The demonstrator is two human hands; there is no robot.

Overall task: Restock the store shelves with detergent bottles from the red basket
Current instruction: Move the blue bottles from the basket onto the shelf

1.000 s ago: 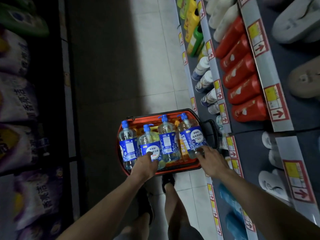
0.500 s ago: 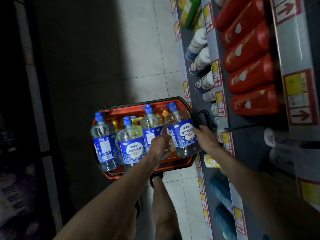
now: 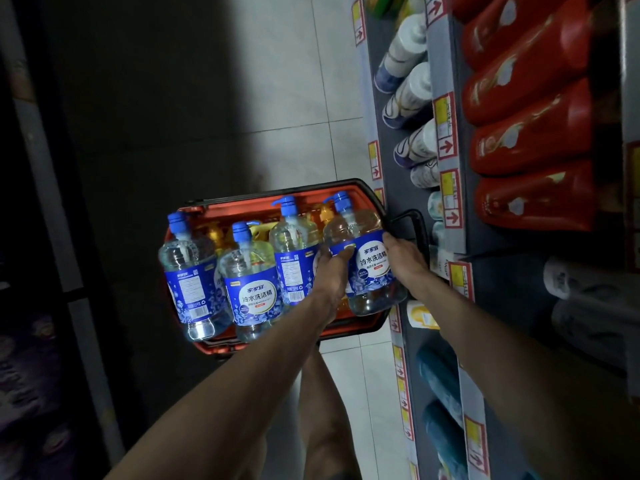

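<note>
Detergent bottle (image 3: pixel 372 271), rightmost of 4 in the red basket (image 3: pixel 242 202), is gripped between my left hand (image 3: pixel 330 271) and right hand (image 3: pixel 403 258). I judge a straight lift best, clearing the neighbouring bottle (image 3: pixel 294 258) before swinging to the shelf (image 3: pixel 512 271).

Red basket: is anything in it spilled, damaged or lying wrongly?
Nothing stands out. The four blue-capped bottles in the red basket are capped, with no spill visible. The left hand and right hand hold the rightmost bottle; the basket's floor is mostly hidden.
</note>
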